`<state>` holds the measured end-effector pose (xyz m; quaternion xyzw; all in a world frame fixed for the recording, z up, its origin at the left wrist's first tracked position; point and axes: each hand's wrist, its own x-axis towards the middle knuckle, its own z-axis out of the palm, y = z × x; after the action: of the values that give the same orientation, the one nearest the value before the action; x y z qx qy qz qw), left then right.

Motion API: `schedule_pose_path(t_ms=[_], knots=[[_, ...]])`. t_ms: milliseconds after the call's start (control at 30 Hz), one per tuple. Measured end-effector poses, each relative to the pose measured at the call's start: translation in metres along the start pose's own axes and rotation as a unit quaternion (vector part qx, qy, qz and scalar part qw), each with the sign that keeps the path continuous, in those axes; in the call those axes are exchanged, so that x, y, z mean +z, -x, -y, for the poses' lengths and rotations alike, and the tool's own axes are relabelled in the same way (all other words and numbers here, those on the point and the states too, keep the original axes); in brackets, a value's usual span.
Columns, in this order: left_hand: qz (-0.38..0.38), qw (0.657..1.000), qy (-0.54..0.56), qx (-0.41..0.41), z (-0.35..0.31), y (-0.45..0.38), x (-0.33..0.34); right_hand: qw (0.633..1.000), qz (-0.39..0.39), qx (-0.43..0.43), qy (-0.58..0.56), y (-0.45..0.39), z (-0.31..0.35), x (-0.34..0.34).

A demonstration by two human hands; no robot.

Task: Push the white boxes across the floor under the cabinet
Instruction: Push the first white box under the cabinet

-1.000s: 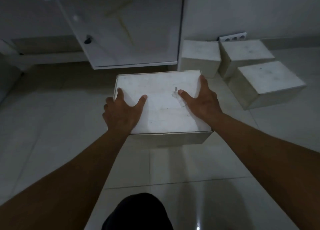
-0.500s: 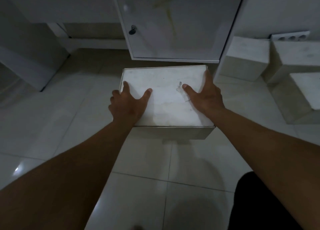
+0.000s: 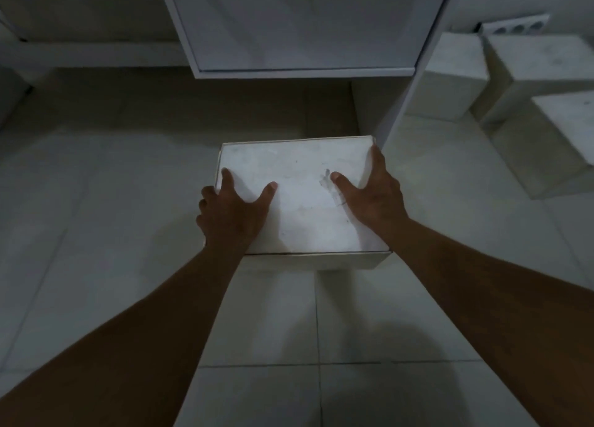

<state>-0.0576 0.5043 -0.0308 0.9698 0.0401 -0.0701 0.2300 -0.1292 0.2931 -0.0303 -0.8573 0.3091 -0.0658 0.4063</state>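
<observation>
A white box sits on the tiled floor just in front of the white cabinet, whose door hangs above a dark gap. My left hand lies on the box's near left corner, fingers wrapped over the left edge, thumb spread on the lid. My right hand lies on the right side, fingers reaching along the right edge to the far corner. Both hands grip the box from above. Three more white boxes stand at the right: one beside the cabinet's side panel, one behind, one nearer.
A white power strip lies against the wall behind the far boxes. The cabinet's side panel comes down to the floor right of the box. A low ledge runs along the left wall. Open floor tiles spread to the left.
The view has shifted forward and right. The box with both hands on it has slid across the floor and now sits in front of the gap below the cabinet door.
</observation>
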Motion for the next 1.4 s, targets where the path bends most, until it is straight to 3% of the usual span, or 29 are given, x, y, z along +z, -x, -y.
schedule_pose_path(t_ms=[200, 467, 567, 667, 767, 1033, 1200, 1333, 1400], knots=[[0.018, 1.000, -0.002, 0.013, 0.010, -0.007, 0.039, 1.000, 0.001, 0.026, -0.004, -0.008, -0.032, 0.018], [-0.023, 0.994, -0.074, 0.077, 0.015, -0.012, 0.053, 1.000, -0.003, 0.028, 0.008, -0.014, -0.048, 0.036], [-0.014, 0.971, -0.104, 0.213, 0.025, -0.001, 0.046, 0.995, -0.021, -0.019, 0.098, -0.020, -0.043, 0.040], [0.036, 0.904, -0.145, 0.401, 0.049, 0.001, 0.037, 0.975, -0.024, -0.091, 0.200, -0.036, -0.032, 0.044], [0.051, 0.871, -0.156, 0.462, 0.063, -0.006, 0.036, 0.951, 0.007, -0.136, 0.278, -0.049, -0.027, 0.050], [0.058, 0.868, -0.191, 0.455, 0.062, -0.028, 0.035, 0.946, -0.021, -0.138, 0.293, -0.049, -0.041, 0.040], [0.022, 0.904, -0.160, 0.395, 0.054, -0.040, 0.034, 0.946, -0.063, -0.091, 0.306, -0.040, -0.056, 0.028], [0.009, 0.969, -0.084, 0.231, 0.042, -0.036, 0.040, 0.939, -0.143, -0.087, 0.300, -0.023, -0.063, 0.031], [0.008, 0.984, -0.020, 0.175, 0.033, -0.029, 0.044, 0.936, -0.170, -0.082, 0.297, -0.010, -0.062, 0.034]])
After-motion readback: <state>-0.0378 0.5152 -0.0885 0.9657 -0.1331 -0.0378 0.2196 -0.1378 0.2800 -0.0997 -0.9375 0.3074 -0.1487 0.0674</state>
